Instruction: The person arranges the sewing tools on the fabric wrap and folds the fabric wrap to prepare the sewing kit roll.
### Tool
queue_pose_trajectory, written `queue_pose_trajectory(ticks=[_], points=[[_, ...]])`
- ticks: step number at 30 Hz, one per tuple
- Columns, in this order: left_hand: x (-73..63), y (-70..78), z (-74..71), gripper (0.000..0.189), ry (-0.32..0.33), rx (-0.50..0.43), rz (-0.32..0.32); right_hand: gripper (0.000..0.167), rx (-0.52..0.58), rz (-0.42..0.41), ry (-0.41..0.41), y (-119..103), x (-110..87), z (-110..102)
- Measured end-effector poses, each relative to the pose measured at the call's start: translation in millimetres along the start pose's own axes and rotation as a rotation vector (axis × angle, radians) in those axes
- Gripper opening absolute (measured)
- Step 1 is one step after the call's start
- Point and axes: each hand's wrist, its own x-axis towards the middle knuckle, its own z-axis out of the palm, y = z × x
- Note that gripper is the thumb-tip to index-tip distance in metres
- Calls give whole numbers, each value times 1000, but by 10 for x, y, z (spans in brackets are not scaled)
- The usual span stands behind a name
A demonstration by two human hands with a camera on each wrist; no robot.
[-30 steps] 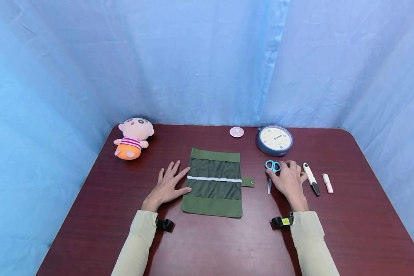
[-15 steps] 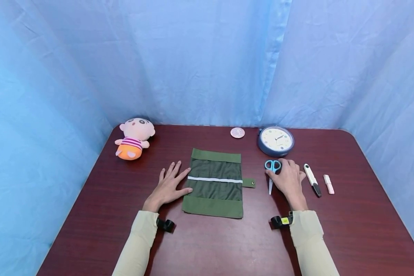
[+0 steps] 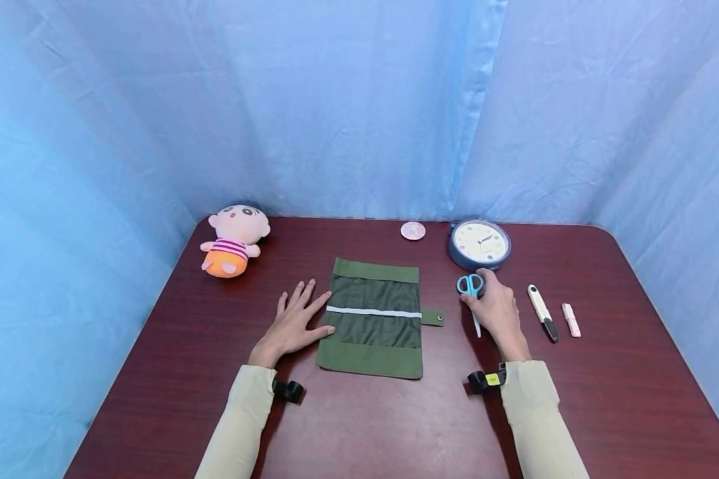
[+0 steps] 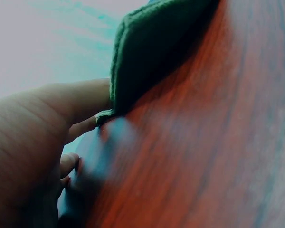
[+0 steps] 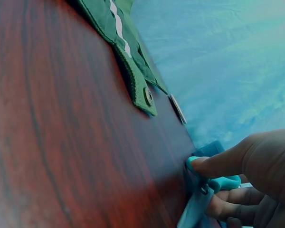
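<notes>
A green fabric tool roll [image 3: 373, 318] with a white elastic strip lies unrolled on the table, its snap tab [image 5: 145, 97] pointing right. My left hand [image 3: 289, 327] rests with fingers spread at the roll's left edge, thumb and index finger touching the cloth. In the left wrist view, the roll's corner [image 4: 147, 57] stands up beside that hand. To the right, my right hand [image 3: 498, 307] pinches a pair of scissors [image 3: 471, 286] with light-blue handles. The right wrist view shows the thumb on one handle loop and fingers behind the scissors [image 5: 197, 204], whose blades point toward me.
A white-and-black utility knife [image 3: 542, 313] and a small pink-and-white item [image 3: 570, 320] lie right of the right hand. Behind stand a round blue clock [image 3: 479, 245] and a pale pink disc [image 3: 413, 231]. A plush doll [image 3: 234, 241] lies at the back left. Blue curtains [image 3: 359, 113] surround the table.
My right hand has shifted slightly away from me and to the left. The scissors have turned, their blade tip swinging right and handles slightly left. The left hand stays on the roll.
</notes>
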Motion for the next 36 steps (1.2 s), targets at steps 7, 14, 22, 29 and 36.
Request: queue_pose_trajectory(ticks=[7, 14, 22, 29, 36], points=[[2, -3, 2, 75, -2, -4, -4, 59, -1, -47, -5, 3, 39, -16], [5, -7, 2, 76, -4, -5, -2, 51, 119, -62, 35, 39, 96, 4], [6, -10, -3, 76, -2, -4, -4, 54, 311, 46, -28, -92, 153, 1], [4, -2, -10, 76, -7, -1, -8, 54, 506, 97, -80, -289, 223, 86], [-4, 9, -14, 76, -3, -13, -5, 54, 629, 99, -114, -483, 275, 187]])
